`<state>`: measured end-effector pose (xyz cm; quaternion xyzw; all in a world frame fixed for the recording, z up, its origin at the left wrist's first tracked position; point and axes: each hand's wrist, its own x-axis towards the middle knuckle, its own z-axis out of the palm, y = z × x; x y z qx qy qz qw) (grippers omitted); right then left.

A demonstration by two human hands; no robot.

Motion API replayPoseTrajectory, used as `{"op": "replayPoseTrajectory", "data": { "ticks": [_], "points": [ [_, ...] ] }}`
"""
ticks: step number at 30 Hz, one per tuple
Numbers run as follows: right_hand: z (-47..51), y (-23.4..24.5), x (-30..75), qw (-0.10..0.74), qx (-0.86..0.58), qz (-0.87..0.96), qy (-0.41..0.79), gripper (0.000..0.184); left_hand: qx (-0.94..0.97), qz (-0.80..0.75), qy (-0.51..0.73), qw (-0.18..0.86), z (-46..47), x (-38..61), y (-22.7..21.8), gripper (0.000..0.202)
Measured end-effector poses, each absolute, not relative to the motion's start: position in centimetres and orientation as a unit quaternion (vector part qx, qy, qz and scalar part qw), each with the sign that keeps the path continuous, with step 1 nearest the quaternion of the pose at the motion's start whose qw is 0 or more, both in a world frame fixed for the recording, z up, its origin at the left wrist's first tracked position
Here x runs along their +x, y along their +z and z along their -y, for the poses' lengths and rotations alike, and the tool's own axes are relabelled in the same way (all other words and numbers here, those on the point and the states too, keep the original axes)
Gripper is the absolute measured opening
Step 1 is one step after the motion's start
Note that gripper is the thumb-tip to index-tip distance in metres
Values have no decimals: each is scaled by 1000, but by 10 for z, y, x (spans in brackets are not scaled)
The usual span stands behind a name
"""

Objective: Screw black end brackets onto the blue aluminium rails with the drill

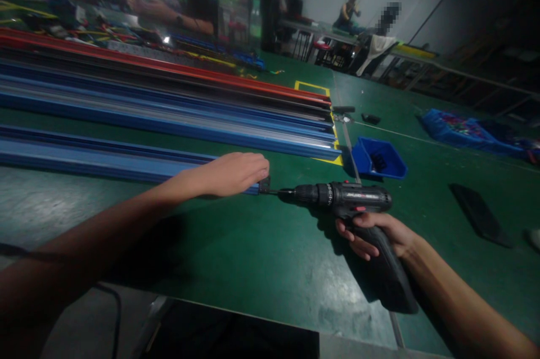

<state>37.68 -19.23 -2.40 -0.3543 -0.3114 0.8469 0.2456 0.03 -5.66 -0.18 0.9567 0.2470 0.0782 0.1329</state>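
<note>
My right hand (pixel 375 235) is wrapped round the grip of a black cordless drill (pixel 363 197), which points left. Its bit reaches a small dark end piece (pixel 264 184) at the right end of a long blue profile rail (pixel 126 163). Over that same end lies my left hand (pixel 236 173), its fingers together and curled down round the rail; the thumb is hidden. The rail lies flat along the front of the green table (pixel 270 257).
Behind the rail lie several more blue rails (pixel 202 122), black ones and a red one (pixel 169 64), near yellow tape (pixel 314 86). A blue bin (pixel 379 157) with dark parts stands behind the drill. A black flat object (pixel 478 214) lies at right. Other people are at the back.
</note>
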Motion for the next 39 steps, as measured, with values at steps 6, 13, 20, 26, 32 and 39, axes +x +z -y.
{"op": "replayPoseTrajectory", "data": {
  "ticks": [6, 13, 20, 26, 32, 39],
  "points": [
    [193, -23, 377, 248, -369, 313, 839, 28, 955, -246, 90, 140, 56, 0, -3, 42],
    [192, -21, 375, 247, -371, 311, 839, 29, 957, -245, 84, 133, 55, 0, -4, 43],
    [192, -24, 377, 249, -361, 312, 843, 29, 955, -249, 92, 133, 56, 1, -3, 42],
    [192, -25, 378, 247, -361, 312, 843, 28, 956, -249, 88, 128, 56, 0, -3, 41],
    [192, -23, 377, 244, -359, 317, 843, 28, 959, -248, 76, 116, 57, 1, -3, 44],
    [193, -22, 376, 245, -370, 314, 839, 28, 958, -248, 77, 118, 57, 1, -3, 43]
  ]
}}
